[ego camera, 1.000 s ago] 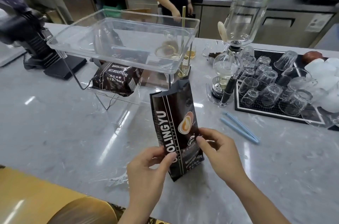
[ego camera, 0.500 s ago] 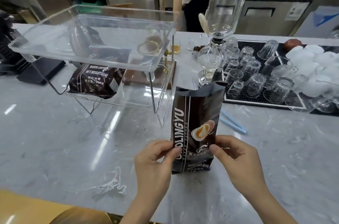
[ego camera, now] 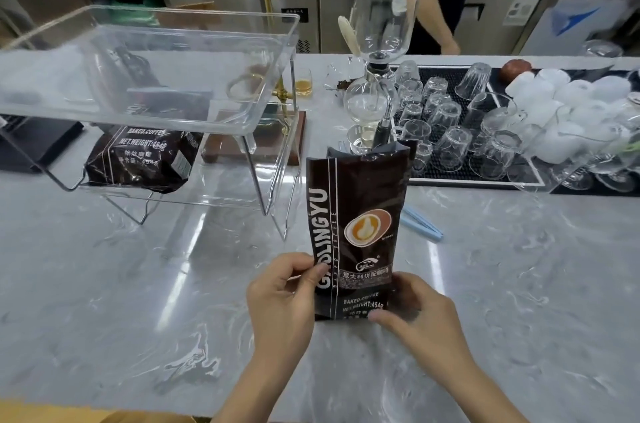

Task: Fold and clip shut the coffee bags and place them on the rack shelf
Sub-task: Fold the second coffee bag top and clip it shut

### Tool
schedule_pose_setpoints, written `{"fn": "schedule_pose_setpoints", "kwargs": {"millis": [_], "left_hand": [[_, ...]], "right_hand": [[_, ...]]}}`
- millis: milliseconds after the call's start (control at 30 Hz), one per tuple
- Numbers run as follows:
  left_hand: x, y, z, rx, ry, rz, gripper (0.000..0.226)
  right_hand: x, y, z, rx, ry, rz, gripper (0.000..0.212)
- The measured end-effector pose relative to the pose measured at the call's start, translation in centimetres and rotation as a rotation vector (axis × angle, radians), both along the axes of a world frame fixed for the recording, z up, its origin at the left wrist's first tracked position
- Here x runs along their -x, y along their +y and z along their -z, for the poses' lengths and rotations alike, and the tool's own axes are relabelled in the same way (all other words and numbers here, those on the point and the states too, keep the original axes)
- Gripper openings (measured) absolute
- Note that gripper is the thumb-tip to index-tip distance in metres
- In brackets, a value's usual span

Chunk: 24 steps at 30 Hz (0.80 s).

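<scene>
Both hands pinch the lower edges of the upright coffee bag (ego camera: 356, 232) mid-frame on the worktop (ego camera: 138, 284): left hand (ego camera: 280, 298) and right hand (ego camera: 415, 311) each have their grip clamped on it, probably steadying it so the open top can be folded. Blue clip (ego camera: 420, 223) waits just right; the rack (ego camera: 149, 76) upper left already holds one bag (ego camera: 138, 156).

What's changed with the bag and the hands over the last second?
The coffee bag went from leaning left to standing upright on the counter. The right hand slid down to its bottom corner. The left hand still pinches its left edge. The top stays unfolded; the blue clips and the shelved bag are untouched.
</scene>
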<state>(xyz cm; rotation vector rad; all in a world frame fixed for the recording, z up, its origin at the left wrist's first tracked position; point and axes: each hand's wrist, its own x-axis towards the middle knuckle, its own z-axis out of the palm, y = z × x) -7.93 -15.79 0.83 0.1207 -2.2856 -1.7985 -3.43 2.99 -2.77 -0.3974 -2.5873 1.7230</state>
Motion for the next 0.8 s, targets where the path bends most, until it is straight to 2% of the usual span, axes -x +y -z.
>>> {"fn": "schedule_pose_setpoints", "kwargs": {"millis": [200,300,400,533,800], "left_hand": [[0.1,0.3,0.1,-0.034,-0.029,-0.026,0.026],[-0.1,0.5,0.0,-0.028,-0.035,-0.034,0.027],[-0.1,0.5,0.1,-0.054,-0.037,-0.047,0.030],[-0.2,0.6,0.2,-0.078,-0.042,-0.049,0.031],[-0.7,1.1,0.4,-0.101,-0.031,-0.018,0.027]], "right_hand": [[0.1,-1.0,0.7,-0.118,0.055,0.040,0.038],[-0.2,-1.2,1.4,-0.164,0.120,0.058,0.024],[-0.5,-1.6,1.4,-0.189,0.156,0.069,0.027],[-0.8,-2.7,0.9,-0.013,0.132,0.171,0.050],[-0.3,-2.2,1.3,0.021,0.183,0.194,0.028]]}}
